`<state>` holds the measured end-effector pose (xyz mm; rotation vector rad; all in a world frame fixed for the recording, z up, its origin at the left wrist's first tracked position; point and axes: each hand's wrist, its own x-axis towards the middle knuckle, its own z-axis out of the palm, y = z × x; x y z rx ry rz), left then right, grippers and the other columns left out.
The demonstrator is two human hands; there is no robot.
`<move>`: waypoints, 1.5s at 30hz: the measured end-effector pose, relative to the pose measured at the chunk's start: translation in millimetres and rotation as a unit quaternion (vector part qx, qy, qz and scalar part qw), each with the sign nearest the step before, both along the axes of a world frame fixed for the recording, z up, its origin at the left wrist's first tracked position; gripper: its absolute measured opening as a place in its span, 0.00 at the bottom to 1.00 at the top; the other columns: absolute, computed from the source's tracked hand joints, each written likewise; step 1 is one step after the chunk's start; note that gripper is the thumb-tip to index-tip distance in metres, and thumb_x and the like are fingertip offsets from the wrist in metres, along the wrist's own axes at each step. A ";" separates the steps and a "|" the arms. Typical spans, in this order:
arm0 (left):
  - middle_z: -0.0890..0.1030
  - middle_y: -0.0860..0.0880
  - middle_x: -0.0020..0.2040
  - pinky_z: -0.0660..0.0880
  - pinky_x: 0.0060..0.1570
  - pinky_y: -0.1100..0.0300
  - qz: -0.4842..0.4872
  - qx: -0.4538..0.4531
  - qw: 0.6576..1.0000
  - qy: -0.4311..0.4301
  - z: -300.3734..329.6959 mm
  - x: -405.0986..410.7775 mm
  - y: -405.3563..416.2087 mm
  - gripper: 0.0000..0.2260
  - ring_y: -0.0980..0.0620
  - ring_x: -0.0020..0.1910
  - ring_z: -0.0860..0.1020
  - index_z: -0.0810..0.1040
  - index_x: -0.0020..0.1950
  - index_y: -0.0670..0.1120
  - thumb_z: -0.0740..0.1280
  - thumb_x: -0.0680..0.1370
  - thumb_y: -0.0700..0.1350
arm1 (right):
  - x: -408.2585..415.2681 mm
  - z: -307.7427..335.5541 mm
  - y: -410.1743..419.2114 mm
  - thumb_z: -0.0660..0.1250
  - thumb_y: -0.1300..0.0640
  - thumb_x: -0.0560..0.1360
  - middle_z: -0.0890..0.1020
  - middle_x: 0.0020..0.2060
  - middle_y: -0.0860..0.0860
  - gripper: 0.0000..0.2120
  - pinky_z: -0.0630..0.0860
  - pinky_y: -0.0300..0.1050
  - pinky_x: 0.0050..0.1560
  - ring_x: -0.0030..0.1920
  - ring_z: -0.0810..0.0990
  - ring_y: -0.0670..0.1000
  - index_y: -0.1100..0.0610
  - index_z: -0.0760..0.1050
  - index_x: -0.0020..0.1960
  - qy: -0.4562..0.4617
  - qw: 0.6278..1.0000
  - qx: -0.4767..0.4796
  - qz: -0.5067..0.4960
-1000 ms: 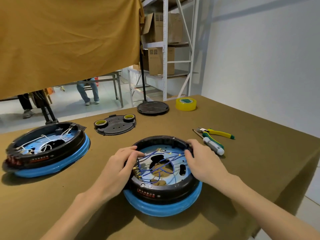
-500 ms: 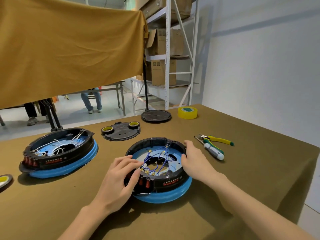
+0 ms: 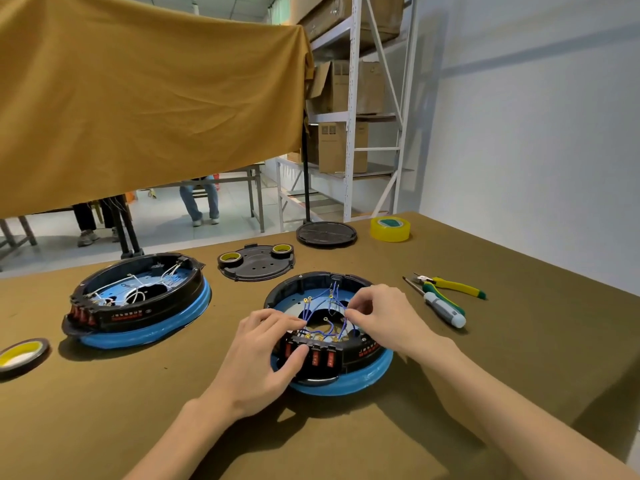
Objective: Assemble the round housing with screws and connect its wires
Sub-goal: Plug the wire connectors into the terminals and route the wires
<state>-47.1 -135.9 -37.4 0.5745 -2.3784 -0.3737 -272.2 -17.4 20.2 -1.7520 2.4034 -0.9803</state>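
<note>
Both hands in the wired housing

Round housing (image 3: 346, 372) directly under both hands, black plastic wall on a glossy blue base ring, open top. Left hand (image 3: 263, 355) curled over the near rim, thumb pressed against the row of red rocker switches (image 3: 320, 358), fingers reaching inside among thin blue wires (image 3: 329, 327) tipped with small brass ring terminals. Right hand (image 3: 384, 317) over the far right side of the bowl, fingertips narrowed to a pinch on one of the blue wires.

Surface (image 3: 121, 410) covered in matte olive-brown cloth. Wide bare stretch nearer than the hands and to the near left. Right edge of the surface slanting away past the right hand, with floor below at the corner. Far edge beyond the hands, open aisle behind it.

Left of the left hand: second round housing (image 3: 138, 303), same black-and-blue build, white wires inside. Two housings in all. Further left, at the frame edge, a flat tape roll (image 3: 20, 353).

Beyond the hands: black flat cover plate (image 3: 256, 265) carrying two small yellow-cored rolls, then a black ribbed round lid (image 3: 326, 233), then a yellow translucent tape roll (image 3: 390, 229).

Right of the right hand, just apart: yellow-and-green handled pliers (image 3: 453, 287) and a white-and-green screwdriver (image 3: 445, 310), lying side by side.

Mustard cloth curtain (image 3: 138, 98) hanging beyond the far edge.
</note>
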 end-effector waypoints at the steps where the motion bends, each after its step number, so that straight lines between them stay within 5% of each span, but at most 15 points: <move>1: 0.75 0.65 0.64 0.61 0.63 0.66 0.001 0.006 1.000 -0.003 -0.2 -1.9 -0.4 0.22 0.62 0.70 0.63 0.77 0.67 0.62 0.59 0.77 0.68 | -1.3 -3.6 -2.4 0.71 0.50 0.79 0.84 0.41 0.44 0.06 0.78 0.43 0.48 0.43 0.81 0.43 0.51 0.85 0.48 -0.023 1.000 -0.012 0.001; 5: 0.72 0.64 0.60 0.62 0.58 0.66 0.013 0.034 0.999 0.003 2.2 -10.0 -1.3 0.23 0.58 0.65 0.63 0.77 0.66 0.63 0.60 0.75 0.70 | -9.9 -11.3 -11.8 0.73 0.52 0.78 0.84 0.39 0.43 0.05 0.74 0.32 0.43 0.42 0.81 0.40 0.52 0.86 0.46 -0.076 0.995 -0.060 0.003; 9: 0.70 0.67 0.57 0.63 0.58 0.60 0.017 0.050 0.999 -0.008 8.5 -14.9 -4.3 0.24 0.63 0.63 0.61 0.77 0.65 0.64 0.60 0.74 0.72 | -18.3 -8.5 -9.7 0.68 0.50 0.81 0.84 0.43 0.44 0.10 0.74 0.37 0.48 0.46 0.80 0.41 0.54 0.85 0.51 -0.045 0.997 -0.063 0.007; 12: 0.71 0.67 0.60 0.59 0.62 0.58 0.038 0.031 0.999 -0.015 13.5 -20.5 -9.6 0.29 0.73 0.60 0.58 0.75 0.69 0.62 0.52 0.76 0.74 | -14.4 -12.1 -10.6 0.60 0.51 0.85 0.82 0.44 0.47 0.13 0.72 0.50 0.66 0.47 0.79 0.46 0.54 0.82 0.52 -0.004 0.998 -0.053 -0.020; 14: 0.72 0.62 0.57 0.58 0.62 0.56 0.069 0.026 0.997 -0.032 20.6 -28.8 -8.7 0.31 0.66 0.57 0.58 0.77 0.69 0.58 0.47 0.78 0.72 | -9.3 -8.0 -19.6 0.55 0.50 0.86 0.80 0.35 0.47 0.19 0.60 0.56 0.75 0.41 0.78 0.47 0.55 0.78 0.45 0.023 0.999 0.009 -0.026; 18: 0.79 0.57 0.53 0.53 0.66 0.53 0.086 -0.001 0.991 -0.105 30.8 -49.4 -5.8 0.23 0.55 0.62 0.68 0.81 0.64 0.56 0.52 0.84 0.63 | -5.9 -1.5 -38.2 0.56 0.54 0.84 0.76 0.29 0.50 0.20 0.72 0.58 0.65 0.33 0.72 0.50 0.60 0.76 0.38 0.039 0.996 0.080 -0.027; 22: 0.79 0.58 0.56 0.51 0.59 0.57 0.068 -0.002 0.988 -0.138 30.7 -55.7 -10.4 0.19 0.57 0.65 0.68 0.82 0.62 0.57 0.52 0.86 0.57 | -6.1 -6.0 -40.7 0.56 0.55 0.84 0.77 0.29 0.47 0.20 0.62 0.59 0.74 0.38 0.76 0.49 0.52 0.77 0.36 0.055 0.995 0.077 -0.035; 25: 0.80 0.58 0.55 0.50 0.56 0.58 0.059 -0.017 0.983 -0.171 33.6 -58.2 -12.0 0.21 0.58 0.64 0.69 0.83 0.59 0.54 0.50 0.86 0.55 | -3.1 -6.0 -41.5 0.56 0.54 0.84 0.82 0.34 0.47 0.19 0.57 0.60 0.76 0.46 0.80 0.51 0.53 0.83 0.44 0.072 0.994 0.075 -0.040; 28: 0.82 0.55 0.54 0.53 0.59 0.55 0.064 -0.022 0.979 -0.194 35.4 -61.0 -13.6 0.21 0.56 0.64 0.71 0.83 0.55 0.53 0.50 0.86 0.54 | -3.1 -5.4 -41.4 0.56 0.54 0.84 0.79 0.30 0.47 0.20 0.59 0.59 0.74 0.40 0.78 0.49 0.52 0.79 0.37 0.079 0.994 0.070 -0.028; 32: 0.81 0.56 0.65 0.56 0.64 0.55 0.101 -0.013 0.990 -0.096 32.5 -60.0 -15.1 0.19 0.55 0.68 0.70 0.77 0.71 0.54 0.57 0.84 0.56 | -9.7 -9.8 -35.8 0.59 0.55 0.83 0.69 0.22 0.47 0.24 0.72 0.53 0.59 0.27 0.68 0.47 0.52 0.66 0.27 0.044 0.999 0.007 -0.023; 34: 0.77 0.54 0.72 0.55 0.71 0.51 0.114 0.005 0.985 -0.130 35.8 -63.1 -19.3 0.24 0.53 0.73 0.67 0.71 0.77 0.52 0.56 0.83 0.57 | -10.3 -11.3 -34.7 0.60 0.55 0.82 0.69 0.22 0.47 0.24 0.70 0.49 0.53 0.27 0.69 0.49 0.53 0.68 0.27 0.038 0.999 0.001 -0.024; 39: 0.78 0.51 0.68 0.40 0.76 0.45 0.077 0.019 0.977 -0.200 41.1 -75.5 -23.8 0.19 0.53 0.77 0.63 0.76 0.73 0.54 0.54 0.84 0.50 | -6.9 -5.7 -40.9 0.59 0.54 0.83 0.72 0.23 0.45 0.23 0.63 0.56 0.73 0.30 0.71 0.46 0.50 0.70 0.28 0.055 0.997 0.042 -0.036; 45: 0.78 0.50 0.70 0.44 0.79 0.43 0.066 0.005 0.966 -0.252 45.0 -83.3 -21.9 0.20 0.51 0.75 0.67 0.75 0.74 0.54 0.54 0.84 0.46 | -6.5 -8.4 -42.3 0.58 0.53 0.84 0.81 0.29 0.47 0.23 0.58 0.54 0.75 0.39 0.79 0.47 0.52 0.74 0.30 0.062 0.996 0.049 -0.045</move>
